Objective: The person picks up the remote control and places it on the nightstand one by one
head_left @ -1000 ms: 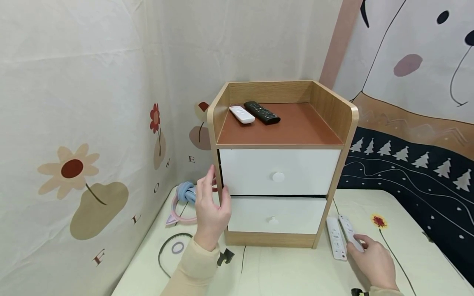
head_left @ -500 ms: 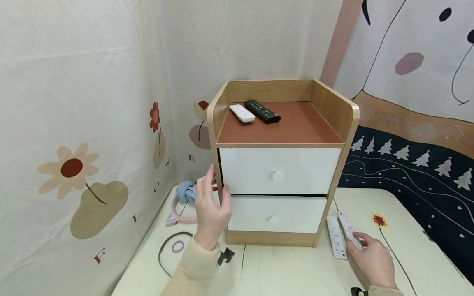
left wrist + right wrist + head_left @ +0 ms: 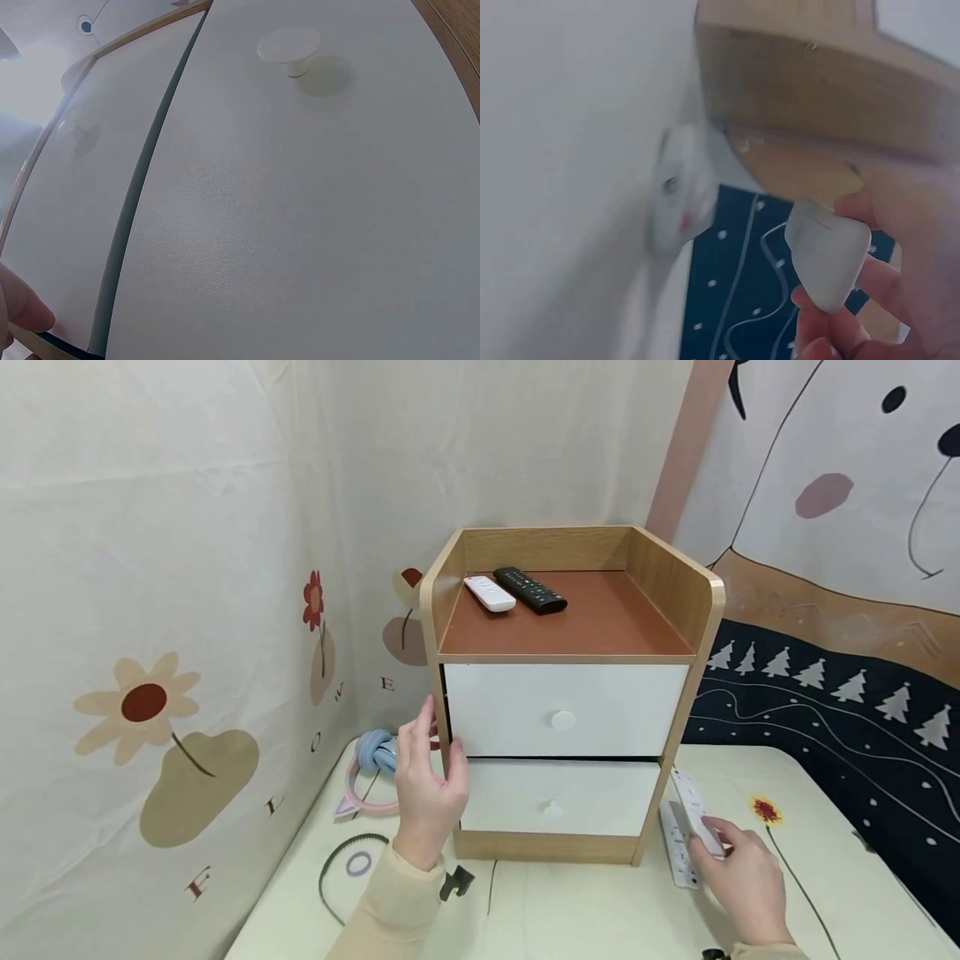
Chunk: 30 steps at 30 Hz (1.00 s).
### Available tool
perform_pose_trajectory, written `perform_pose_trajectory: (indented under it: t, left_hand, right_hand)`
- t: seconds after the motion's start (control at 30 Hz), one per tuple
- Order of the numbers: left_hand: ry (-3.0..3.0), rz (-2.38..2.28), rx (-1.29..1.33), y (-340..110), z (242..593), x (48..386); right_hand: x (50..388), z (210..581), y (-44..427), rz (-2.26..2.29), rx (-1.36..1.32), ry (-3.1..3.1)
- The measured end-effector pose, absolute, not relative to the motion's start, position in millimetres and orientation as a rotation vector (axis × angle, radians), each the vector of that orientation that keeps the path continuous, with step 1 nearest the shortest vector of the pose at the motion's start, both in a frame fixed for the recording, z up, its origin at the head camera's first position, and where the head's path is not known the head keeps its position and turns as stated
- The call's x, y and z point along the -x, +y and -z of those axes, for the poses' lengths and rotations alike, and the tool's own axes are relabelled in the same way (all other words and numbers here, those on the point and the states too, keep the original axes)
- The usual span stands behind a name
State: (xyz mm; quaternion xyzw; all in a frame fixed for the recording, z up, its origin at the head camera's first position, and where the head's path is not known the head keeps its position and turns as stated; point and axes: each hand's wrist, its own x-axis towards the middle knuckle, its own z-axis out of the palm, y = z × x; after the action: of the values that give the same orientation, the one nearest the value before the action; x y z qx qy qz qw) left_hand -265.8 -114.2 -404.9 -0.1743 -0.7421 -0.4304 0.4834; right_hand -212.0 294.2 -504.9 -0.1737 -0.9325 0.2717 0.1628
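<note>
My right hand (image 3: pixel 744 878) pinches a white remote (image 3: pixel 694 810) by its near end, raised over a second white remote (image 3: pixel 677 850) beside the cabinet's right side. In the right wrist view, thumb and fingers hold the pinched remote (image 3: pixel 827 255), apart from the other one (image 3: pixel 682 187). My left hand (image 3: pixel 431 785) grips the left side edge of the wooden cabinet (image 3: pixel 555 847), thumb at the front by the white drawers (image 3: pixel 622 718). A fingertip (image 3: pixel 26 304) shows at that edge in the left wrist view.
A white remote (image 3: pixel 490 593) and a black remote (image 3: pixel 531 591) lie on the cabinet's brown top. Left of the cabinet are a blue bundle (image 3: pixel 377 750), a pink cat-ear headband (image 3: pixel 372 807), a dark band (image 3: pixel 327 868) and a small purple ring (image 3: pixel 358 863).
My right hand has lifted the pinched remote off the table and moved it left, partly over the other white remote. My left hand has stayed on the cabinet edge.
</note>
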Motion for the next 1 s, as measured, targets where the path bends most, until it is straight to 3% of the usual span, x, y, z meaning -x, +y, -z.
perform_pose_trajectory:
  t: [1.0]
  left_hand:
    - [-1.816, 1.053, 0.427, -115, 407, 267]
  right_hand:
    - [187, 440, 244, -0.79, 0.029, -1.929]
